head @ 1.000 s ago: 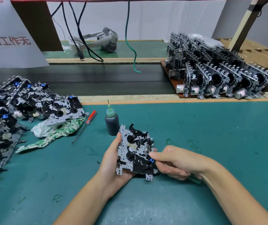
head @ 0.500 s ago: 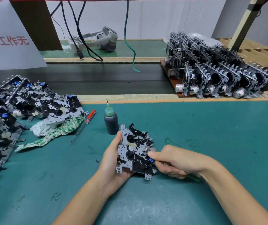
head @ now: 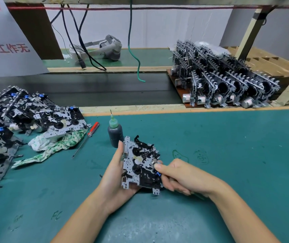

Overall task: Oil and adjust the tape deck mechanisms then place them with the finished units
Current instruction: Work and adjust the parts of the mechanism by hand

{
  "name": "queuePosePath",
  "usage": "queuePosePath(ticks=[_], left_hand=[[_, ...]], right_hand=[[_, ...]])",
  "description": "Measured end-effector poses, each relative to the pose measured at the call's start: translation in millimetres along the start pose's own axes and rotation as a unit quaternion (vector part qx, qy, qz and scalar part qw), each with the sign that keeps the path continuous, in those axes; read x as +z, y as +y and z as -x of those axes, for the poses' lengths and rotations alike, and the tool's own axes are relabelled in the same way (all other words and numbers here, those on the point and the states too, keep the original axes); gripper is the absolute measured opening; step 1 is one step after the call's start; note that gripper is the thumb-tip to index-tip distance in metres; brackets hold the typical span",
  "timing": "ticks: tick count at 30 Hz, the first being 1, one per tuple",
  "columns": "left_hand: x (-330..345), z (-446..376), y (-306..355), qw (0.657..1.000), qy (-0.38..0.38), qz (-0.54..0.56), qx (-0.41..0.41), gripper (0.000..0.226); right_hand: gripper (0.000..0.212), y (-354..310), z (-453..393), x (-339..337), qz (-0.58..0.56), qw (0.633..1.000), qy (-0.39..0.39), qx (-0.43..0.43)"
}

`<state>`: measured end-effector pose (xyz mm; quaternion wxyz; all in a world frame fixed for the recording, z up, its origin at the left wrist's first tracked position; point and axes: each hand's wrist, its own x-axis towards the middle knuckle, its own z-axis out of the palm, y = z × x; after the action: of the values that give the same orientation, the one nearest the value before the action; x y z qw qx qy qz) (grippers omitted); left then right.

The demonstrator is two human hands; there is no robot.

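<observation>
A metal tape deck mechanism point(head: 136, 165) with black gears is held upright above the green mat. My left hand point(head: 117, 174) grips it from the left and from beneath. My right hand point(head: 178, 176) pinches its right edge, thumb tip on a small metal part beside a blue piece; a thin green object shows under that palm. A dark oil bottle point(head: 115, 132) with a green needle cap stands just behind the mechanism. Rows of upright mechanisms with motors point(head: 228, 85) fill a board at the back right.
A heap of loose mechanisms point(head: 17, 116) covers the left side, partly on a green-patterned rag point(head: 56, 144). A red-handled screwdriver point(head: 87, 135) lies beside the rag. Behind the wooden mat edge runs a dark conveyor belt point(head: 105, 90). A headset and hanging cables sit farther back.
The hands and mechanism have stayed nearly in place; my right thumb has shifted slightly on the small part at the right edge.
</observation>
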<state>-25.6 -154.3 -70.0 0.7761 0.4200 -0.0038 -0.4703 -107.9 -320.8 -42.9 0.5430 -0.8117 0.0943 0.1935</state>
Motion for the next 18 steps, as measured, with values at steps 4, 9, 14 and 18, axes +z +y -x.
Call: queuePosePath(ticks=[4, 9, 14, 18], left_hand=[[3, 1, 1, 1.0, -0.001, 0.017, 0.007, 0.076], [5, 4, 2, 0.997, -0.01, 0.069, 0.028, 0.074], [4, 4, 2, 0.996, -0.004, 0.079, 0.031, 0.077], [5, 5, 2, 0.995, -0.013, 0.088, 0.039, 0.078]], right_hand=[[0.056, 1, 5, -6, -0.034, 0.999, 0.0, -0.016], [0.041, 6, 12, -24, -0.109, 0.993, 0.035, -0.033], [0.043, 12, 15, -30, -0.109, 0.993, 0.048, -0.02], [0.043, 12, 11, -29, -0.091, 0.994, 0.061, -0.014]])
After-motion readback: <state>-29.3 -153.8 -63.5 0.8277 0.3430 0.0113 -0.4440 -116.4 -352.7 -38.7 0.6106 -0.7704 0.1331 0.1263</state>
